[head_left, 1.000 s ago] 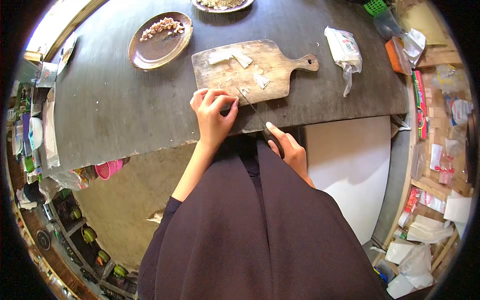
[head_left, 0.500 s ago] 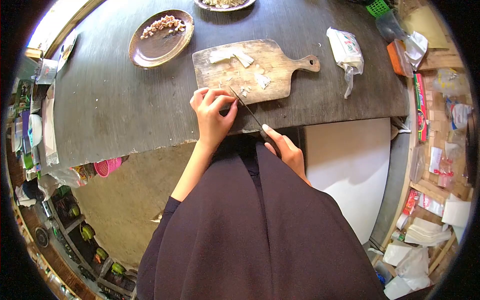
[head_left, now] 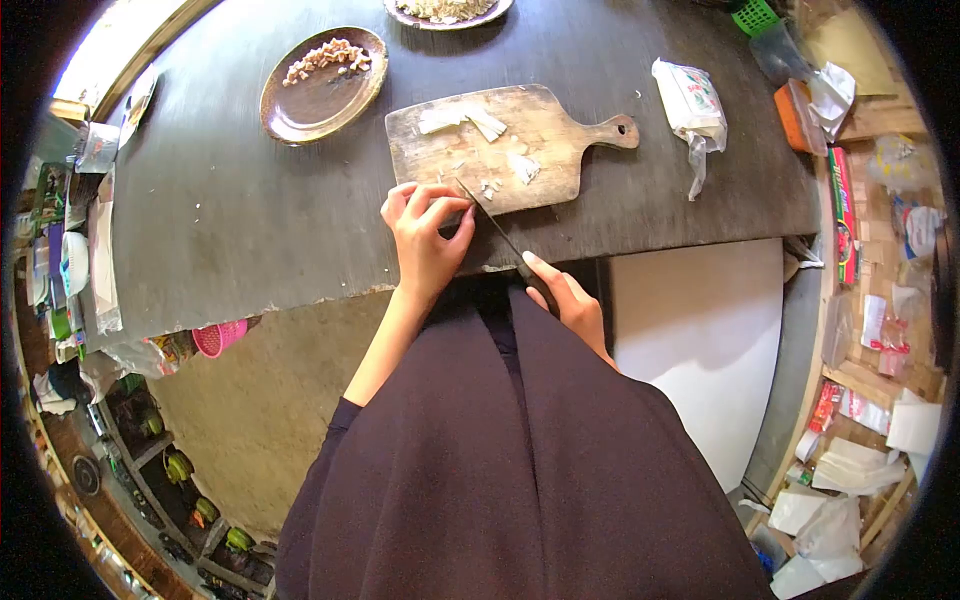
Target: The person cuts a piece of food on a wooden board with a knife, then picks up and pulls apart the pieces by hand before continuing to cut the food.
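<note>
A wooden cutting board (head_left: pixel 550 150) lies near the table's front edge, its handle pointing right. White strips (head_left: pixel 485 124) rest on its far part, and small chopped white bits (head_left: pixel 523 167) are nearer to me. My left hand (head_left: pixel 428 235) is at the board's near left edge, fingers curled and thumb pinched in; whatever it holds is hidden. My right hand (head_left: pixel 570 302) grips a knife (head_left: pixel 495 225) by its dark handle. The blade slants up and left over the board's near edge, its tip close to my left fingertips.
On the dark table (head_left: pixel 250 220) stand a brown plate (head_left: pixel 318 100) with diced pinkish pieces and, farther back, another plate (head_left: pixel 450 22) heaped with pale pieces. A white plastic packet (head_left: pixel 692 105) lies right of the board. An orange container (head_left: pixel 797 115) is at the right edge.
The view has shifted very slightly, so the plates sit a little lower. Both hands and the knife keep almost the same place at the board's near edge.
</note>
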A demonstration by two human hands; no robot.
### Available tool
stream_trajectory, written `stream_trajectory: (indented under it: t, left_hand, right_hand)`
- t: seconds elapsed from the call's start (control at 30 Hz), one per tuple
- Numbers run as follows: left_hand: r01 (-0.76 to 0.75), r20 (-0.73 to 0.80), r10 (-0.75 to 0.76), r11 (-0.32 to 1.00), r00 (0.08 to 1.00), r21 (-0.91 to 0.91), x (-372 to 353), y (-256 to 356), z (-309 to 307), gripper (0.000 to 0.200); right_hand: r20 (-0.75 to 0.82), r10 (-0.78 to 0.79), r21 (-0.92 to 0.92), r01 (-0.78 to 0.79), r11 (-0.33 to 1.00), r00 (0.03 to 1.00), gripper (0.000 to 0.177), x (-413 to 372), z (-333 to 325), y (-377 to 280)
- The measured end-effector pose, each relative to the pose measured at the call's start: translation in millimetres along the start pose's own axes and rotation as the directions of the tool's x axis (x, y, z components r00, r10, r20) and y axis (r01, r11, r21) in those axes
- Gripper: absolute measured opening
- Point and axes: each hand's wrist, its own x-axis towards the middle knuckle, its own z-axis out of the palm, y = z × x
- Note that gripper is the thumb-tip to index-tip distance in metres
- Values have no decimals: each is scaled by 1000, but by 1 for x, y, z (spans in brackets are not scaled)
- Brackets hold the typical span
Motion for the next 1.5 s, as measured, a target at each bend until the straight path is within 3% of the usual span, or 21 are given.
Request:
stream_trajectory:
  t: [0.17, 0.33, 0.53, 0.87, 1.17, 1.4, 1.5]
  left_hand:
    - [19, -3, -19, 1000, 1000, 1, -1, 2, 2, 12]
    - [43, -47, -42, 999, 998, 4, 3, 6, -4, 11]
    - [112, -146, -119, 992, 982, -60, 3, 1, -5, 12]
    - [93, -138, -108, 989, 984, -114, 14, 2, -12, 13]
    - [20, -48, -15, 995, 999, 96, 61, -24, -18, 14]
    - [-98, 97, 75, 963, 992, 253, 89, -45, -7, 32]
    - [-135, 128, 100, 943, 987, 305, 97, -52, -3, 28]
  right_hand:
    - [-10, -2, 32, 3, 999, 1000, 48, 0, -6, -4]
    - [-115, -36, 60, 43, 997, 993, 47, 6, -9, 4]
    - [16, 25, 32, -25, 999, 1000, 48, 5, -7, -7]
    - [-88, 12, 45, -8, 999, 996, 47, 12, -23, 12]
    - [-178, -108, 9, 111, 994, 978, 50, 13, -24, 2]
    - [-50, -35, -138, 28, 990, 998, 52, 7, -15, 6]
    - [-117, -39, -81, 30, 996, 992, 51, 10, -15, 1]
